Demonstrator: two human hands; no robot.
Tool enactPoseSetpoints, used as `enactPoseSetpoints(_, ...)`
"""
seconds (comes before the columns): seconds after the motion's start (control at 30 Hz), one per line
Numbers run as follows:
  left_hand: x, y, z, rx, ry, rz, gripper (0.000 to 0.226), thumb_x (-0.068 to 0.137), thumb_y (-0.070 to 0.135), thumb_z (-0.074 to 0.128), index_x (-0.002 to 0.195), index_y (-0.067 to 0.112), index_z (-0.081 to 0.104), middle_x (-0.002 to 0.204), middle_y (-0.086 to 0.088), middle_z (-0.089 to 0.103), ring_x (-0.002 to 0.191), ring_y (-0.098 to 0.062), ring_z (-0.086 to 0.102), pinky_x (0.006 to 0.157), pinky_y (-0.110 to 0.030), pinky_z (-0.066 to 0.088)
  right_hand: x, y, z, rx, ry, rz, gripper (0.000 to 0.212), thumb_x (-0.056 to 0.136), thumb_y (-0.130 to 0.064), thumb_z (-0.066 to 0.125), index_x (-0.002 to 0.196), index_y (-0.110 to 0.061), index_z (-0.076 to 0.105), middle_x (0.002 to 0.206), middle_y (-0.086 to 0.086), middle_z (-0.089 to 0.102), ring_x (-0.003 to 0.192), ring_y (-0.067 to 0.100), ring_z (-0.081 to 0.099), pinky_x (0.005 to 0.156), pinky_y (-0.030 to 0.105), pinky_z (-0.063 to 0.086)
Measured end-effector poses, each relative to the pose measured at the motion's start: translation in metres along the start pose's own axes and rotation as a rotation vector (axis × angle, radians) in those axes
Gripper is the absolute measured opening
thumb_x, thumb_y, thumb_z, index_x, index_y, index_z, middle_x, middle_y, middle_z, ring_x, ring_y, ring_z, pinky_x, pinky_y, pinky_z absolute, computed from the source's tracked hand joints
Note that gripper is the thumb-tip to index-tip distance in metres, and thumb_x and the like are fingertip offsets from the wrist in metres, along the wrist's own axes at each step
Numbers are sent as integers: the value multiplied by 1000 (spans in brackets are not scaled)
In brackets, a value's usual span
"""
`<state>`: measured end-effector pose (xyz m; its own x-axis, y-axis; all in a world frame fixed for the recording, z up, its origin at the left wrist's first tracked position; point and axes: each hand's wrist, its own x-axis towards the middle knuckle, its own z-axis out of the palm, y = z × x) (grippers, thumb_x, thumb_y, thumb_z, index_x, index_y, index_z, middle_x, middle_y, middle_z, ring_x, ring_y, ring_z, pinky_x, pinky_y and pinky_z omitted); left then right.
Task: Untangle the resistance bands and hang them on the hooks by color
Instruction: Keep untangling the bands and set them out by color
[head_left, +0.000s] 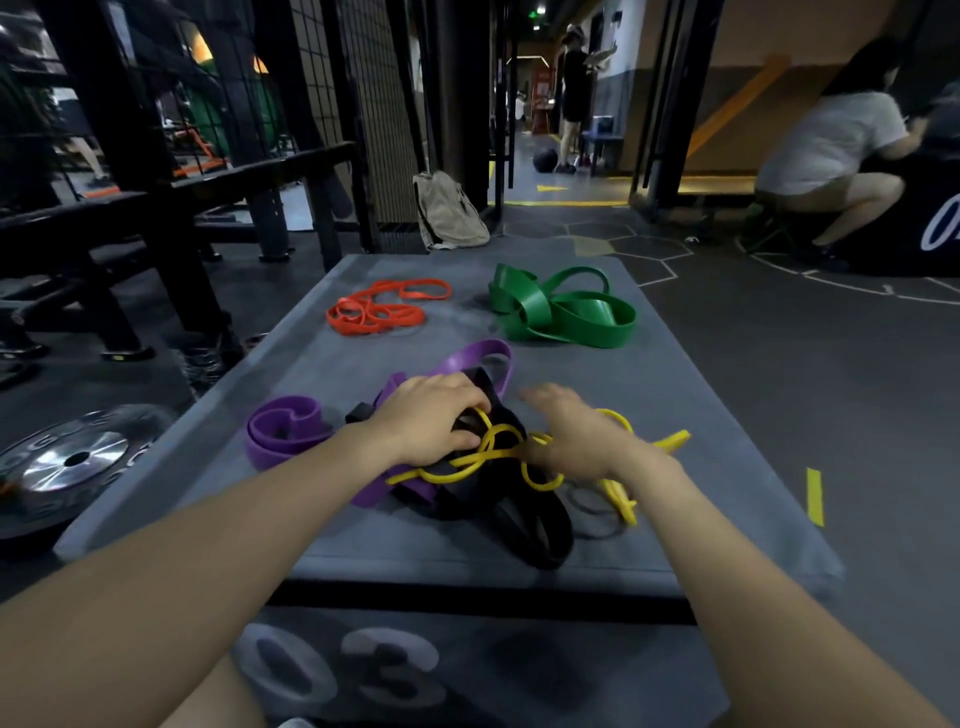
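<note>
A tangle of bands lies on the grey padded box (701, 415): a wide black band (535, 525), a thin yellow band (467, 465) looped over it, and a purple band (283, 426) running out to the left. My left hand (428, 415) lies on top of the tangle, fingers curled around the black band. My right hand (571, 426) is blurred, fingers spread, hovering over the yellow loops. Further back lie a heap of thin orange bands (382, 309) and a heap of wide green bands (563, 309), each apart from the tangle.
A weight plate (72, 460) lies on the floor at the left beside black rack frames (171, 218). A beige bag (449, 210) leans beyond the box. One person crouches at the far right (831, 150); another stands in the corridor (574, 88). No hooks are in view.
</note>
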<state>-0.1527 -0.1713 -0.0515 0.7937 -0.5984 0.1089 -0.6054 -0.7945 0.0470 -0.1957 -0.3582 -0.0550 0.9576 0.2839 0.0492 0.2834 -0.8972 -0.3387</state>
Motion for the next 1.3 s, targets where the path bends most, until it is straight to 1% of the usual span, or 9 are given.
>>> enactPoseSetpoints(0.1, -3, -2, 2, -8, 3, 2, 45, 85, 40, 62, 128, 29, 51, 132, 6, 48, 122, -18, 46, 101, -35, 34, 5, -6, 17, 37, -68, 23, 69, 80, -30, 71, 138, -12, 39, 131, 12, 45, 123, 28, 43, 99, 28, 32)
enactPoseSetpoints(0.3, -8, -11, 6, -47, -5, 18, 49, 85, 46, 59, 131, 32, 48, 134, 10, 47, 124, -16, 44, 105, -35, 30, 12, 3, 21, 105, 144, -8, 23, 78, -19, 72, 97, -6, 68, 101, 10, 43, 96, 28, 50, 86, 28, 41)
enactPoseSetpoints(0.47, -20, -8, 6, -212, 159, 43, 60, 76, 57, 58, 130, 32, 49, 134, 10, 47, 124, -13, 45, 106, -39, 33, 9, -1, 3, 276, 60, 28, 17, 82, -24, 68, 72, -16, 56, 63, -1, 54, 65, 22, 53, 59, 33, 41)
enactPoseSetpoints(0.6, -44, 3, 12, -232, 300, 45, 54, 67, 47, 76, 115, 30, 54, 119, 14, 43, 114, -10, 43, 95, -26, 25, 8, -5, -6, 424, 80, 31, 21, 81, -18, 70, 67, -20, 55, 57, -1, 54, 48, 6, 48, 54, 24, 41)
enactPoseSetpoints(0.83, -49, 2, 25, -24, 295, -105, 41, 77, 55, 63, 106, 28, 53, 110, 11, 51, 109, -12, 45, 91, -24, 22, 17, -15, -17, 646, 107, -39, 10, 83, -6, 65, 84, -16, 68, 81, 13, 69, 74, 12, 58, 77, 29, 47)
enactPoseSetpoints(0.97, -51, -9, 25, -27, 370, -59, 27, 83, 48, 58, 99, 26, 62, 98, 10, 58, 99, -15, 54, 84, -25, 24, 25, -15, -15, 542, 235, -44, 15, 91, -10, 58, 101, -10, 68, 74, -6, 64, 63, -7, 54, 72, 14, 44)
enactPoseSetpoints(1.1, -48, -27, 12, -148, 556, 34, 30, 87, 44, 46, 86, 21, 66, 82, 7, 61, 78, -16, 56, 68, -27, 34, 32, -22, -13, 539, 397, -20, 10, 89, -8, 58, 96, -8, 65, 81, 6, 69, 81, 20, 65, 83, 34, 50)
enactPoseSetpoints(1.23, -36, -34, -5, -311, 654, 24, 31, 89, 41, 48, 85, 17, 67, 79, 5, 57, 79, -9, 49, 68, -26, 40, 36, -36, -15, 447, 512, -105, 14, 89, -6, 57, 97, -5, 69, 80, -1, 64, 80, 10, 59, 71, 11, 43)
enactPoseSetpoints(1.3, -27, -35, -7, -390, 684, 19, 30, 89, 39, 51, 85, 14, 67, 76, 10, 49, 75, -3, 45, 66, -20, 38, 39, -42, -12, 328, 522, -201, 19, 90, -4, 54, 101, -2, 70, 84, 2, 62, 82, 10, 54, 69, 13, 37)
